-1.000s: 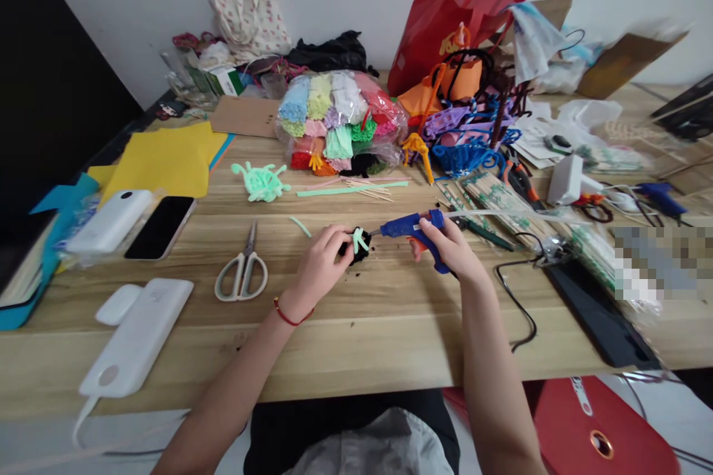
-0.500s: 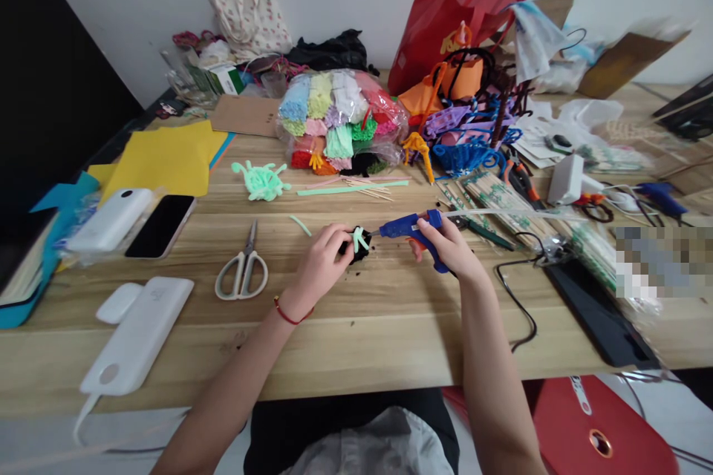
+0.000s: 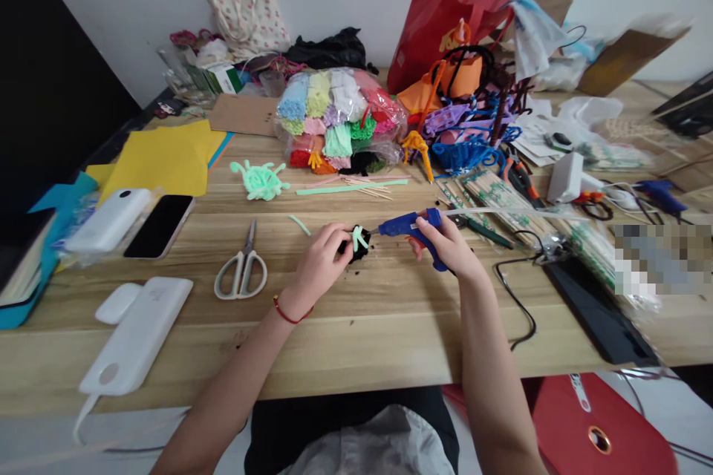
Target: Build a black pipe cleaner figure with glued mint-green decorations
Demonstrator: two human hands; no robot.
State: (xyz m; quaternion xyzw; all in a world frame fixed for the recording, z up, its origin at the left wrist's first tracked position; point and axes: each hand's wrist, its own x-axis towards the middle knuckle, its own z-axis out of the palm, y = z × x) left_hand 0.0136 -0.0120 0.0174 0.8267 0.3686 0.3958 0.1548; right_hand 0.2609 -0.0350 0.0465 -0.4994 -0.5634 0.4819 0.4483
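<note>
My left hand (image 3: pixel 324 260) is closed on a small black piece (image 3: pixel 360 251) with mint-green pipe cleaner bits (image 3: pixel 358 238) across its top; the fingers hide part of it. In my right hand (image 3: pixel 445 241) is a blue hot glue gun (image 3: pixel 402 225), gripped by its handle with fingers near the orange trigger. The gun's nozzle points left, close to the black piece; whether they touch I cannot tell. A short mint-green strip (image 3: pixel 299 224) lies beyond my left hand. White-handled scissors (image 3: pixel 242 271) rest to the left of it.
Farther back are a mint-green pipe cleaner shape (image 3: pixel 260 181), thin wooden sticks (image 3: pixel 368 189) and a bag of coloured pipe cleaners (image 3: pixel 339 115). A phone (image 3: pixel 160 226) and white power bank (image 3: pixel 137 338) lie left. A black cable (image 3: pixel 521 312) loops at right, beside a dark tablet-like slab (image 3: pixel 601 315).
Both hands keep nearly the same place and hold. The glue gun's nozzle tip appears very slightly nearer or farther from the black piece; little else differs beyond a slight camera shift.
</note>
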